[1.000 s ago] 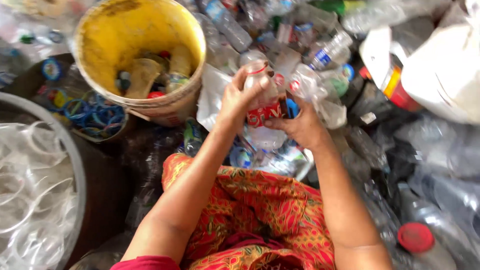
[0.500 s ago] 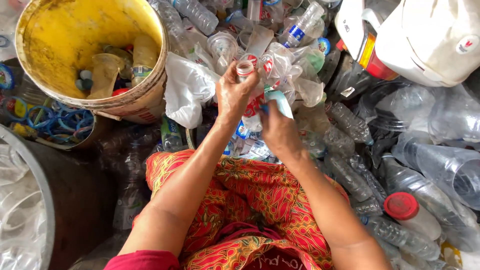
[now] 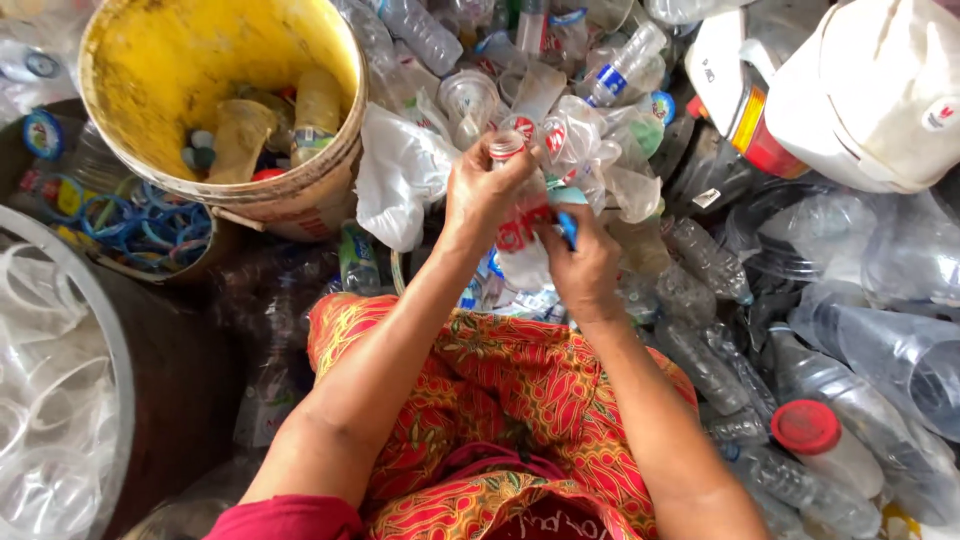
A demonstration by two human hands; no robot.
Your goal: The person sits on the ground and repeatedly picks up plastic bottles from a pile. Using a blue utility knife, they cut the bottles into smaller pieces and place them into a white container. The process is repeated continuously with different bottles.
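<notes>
- While both arms reach out over the red patterned lap, the left hand (image 3: 485, 190) has its fingers clamped around a clear plastic bottle (image 3: 520, 225) with a red label.
- Right hand (image 3: 585, 265) pinches a small blue piece (image 3: 568, 228) against the bottle's side, fingers closed.
- Bottle sits above the heap of crushed bottles (image 3: 700, 290), right of the yellow bucket (image 3: 200, 60).

Two hands, left hand (image 3: 485, 190) and right hand (image 3: 585, 265), meet on one clear bottle (image 3: 520, 215) at centre. One yellow bucket (image 3: 150, 60) sits at ten o'clock, one red-capped bottle (image 3: 825, 445) at four o'clock. The loose clear bottles all around are too many to count.
</notes>
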